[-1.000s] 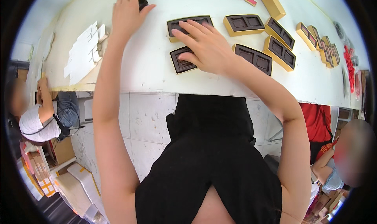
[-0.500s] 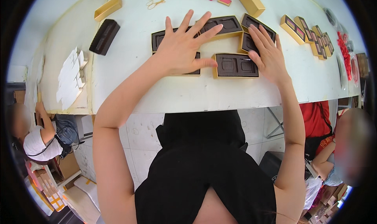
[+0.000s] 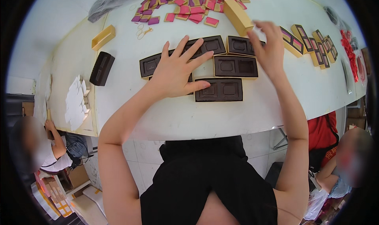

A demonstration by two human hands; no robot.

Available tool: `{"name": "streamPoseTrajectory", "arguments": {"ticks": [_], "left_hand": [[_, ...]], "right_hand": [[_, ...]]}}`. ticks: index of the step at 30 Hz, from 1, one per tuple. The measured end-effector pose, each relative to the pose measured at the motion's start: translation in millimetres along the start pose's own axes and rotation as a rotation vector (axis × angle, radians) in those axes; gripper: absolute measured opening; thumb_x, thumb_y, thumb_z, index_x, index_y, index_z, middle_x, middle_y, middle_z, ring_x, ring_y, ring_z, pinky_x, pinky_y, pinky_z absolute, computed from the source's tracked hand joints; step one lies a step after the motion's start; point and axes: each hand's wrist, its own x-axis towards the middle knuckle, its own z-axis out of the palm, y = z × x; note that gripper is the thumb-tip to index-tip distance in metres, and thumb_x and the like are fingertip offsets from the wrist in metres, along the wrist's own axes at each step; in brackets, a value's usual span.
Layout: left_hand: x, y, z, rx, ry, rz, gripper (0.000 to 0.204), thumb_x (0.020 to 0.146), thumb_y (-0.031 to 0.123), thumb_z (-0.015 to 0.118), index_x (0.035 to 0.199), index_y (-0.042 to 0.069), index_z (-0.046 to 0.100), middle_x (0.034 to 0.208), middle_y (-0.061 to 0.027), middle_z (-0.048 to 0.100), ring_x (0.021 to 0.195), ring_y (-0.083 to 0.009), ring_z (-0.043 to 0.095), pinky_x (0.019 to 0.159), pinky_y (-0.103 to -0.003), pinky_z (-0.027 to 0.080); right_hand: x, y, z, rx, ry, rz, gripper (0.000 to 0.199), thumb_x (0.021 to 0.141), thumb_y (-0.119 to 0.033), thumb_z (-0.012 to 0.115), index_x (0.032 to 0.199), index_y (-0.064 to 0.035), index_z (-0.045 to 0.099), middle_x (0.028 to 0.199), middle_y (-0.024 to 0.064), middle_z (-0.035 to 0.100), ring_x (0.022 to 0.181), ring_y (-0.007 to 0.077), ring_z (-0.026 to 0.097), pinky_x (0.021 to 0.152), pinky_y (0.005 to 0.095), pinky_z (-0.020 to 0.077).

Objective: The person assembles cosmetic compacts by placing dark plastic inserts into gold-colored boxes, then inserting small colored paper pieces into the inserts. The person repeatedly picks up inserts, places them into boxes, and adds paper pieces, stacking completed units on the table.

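Note:
Several gold boxes with dark brown plastic trays lie grouped on the white table. My left hand (image 3: 175, 73) is spread flat with its fingers apart over the left boxes, partly hiding them; its thumb touches the nearest brown tray (image 3: 219, 90). Another brown tray (image 3: 235, 66) sits just beyond that one. On the right, my right hand (image 3: 269, 47) is raised with thumb and fingers apart, by the right end of a far tray (image 3: 239, 45). Its fingertips are close to a long gold box (image 3: 237, 17); I cannot tell whether they touch it.
Pink and purple small packets (image 3: 197, 8) are heaped at the back, near gold scissors (image 3: 143, 31). Filled boxes (image 3: 291, 41) stand at the right. A dark tray (image 3: 102, 69), a gold box sleeve (image 3: 103, 37) and white folded pieces (image 3: 77, 102) lie left. Two people sit at the sides.
My right hand has lifted off the right boxes and moved toward the long gold box. The boxes at the right are now in neater rows. The view takes in more of the table's far side.

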Motion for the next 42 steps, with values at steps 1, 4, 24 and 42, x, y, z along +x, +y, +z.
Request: {"name": "streamPoseTrajectory", "arguments": {"ticks": [1,4,24,42], "left_hand": [[0.8,0.7,-0.3,-0.010,-0.004,0.003,0.074,0.082,0.063,0.060,0.146,0.031,0.040,0.158,-0.0075,0.026,0.144,-0.0392,0.021,0.108,-0.070,0.019],[2.2,3.5,-3.1,-0.037,-0.031,-0.002,0.070,0.084,0.062,0.059,0.145,0.031,0.043,0.158,-0.0071,0.028,0.144,-0.0386,0.022,0.108,-0.068,0.019],[66.6,14.4,3.8,-0.082,-0.066,0.202,0.091,0.077,0.072,0.058,0.151,0.026,0.032,0.158,-0.0172,0.020,0.145,-0.0453,0.013,0.100,-0.078,0.019],[53.7,13.3,0.0,-0.083,-0.140,0.122,0.092,0.080,0.076,0.049,0.151,0.019,0.033,0.155,-0.0227,0.026,0.143,-0.0499,0.014,0.100,-0.076,0.024]], "right_hand": [[11.2,14.5,9.6,0.009,-0.013,0.038,0.040,0.083,-0.030,0.073,0.110,-0.0003,0.065,0.109,0.0137,0.063,0.097,0.0318,0.059,0.086,0.0384,0.0473],[36.9,51.0,33.5,0.172,-0.257,0.177,0.041,0.081,-0.028,0.074,0.108,0.0018,0.066,0.107,0.0137,0.066,0.099,0.0343,0.061,0.087,0.0395,0.0481],[13.1,38.5,7.3,0.236,-0.274,-0.194,0.020,0.079,0.004,0.062,0.097,-0.0020,0.066,0.098,0.0104,0.068,0.093,0.0292,0.065,0.074,0.0370,0.0536],[98.4,17.4,43.1,0.604,-0.820,0.172,0.024,0.088,0.004,0.057,0.108,0.0005,0.069,0.087,0.0054,0.065,0.076,0.0106,0.060,0.065,0.0263,0.0508]]}}
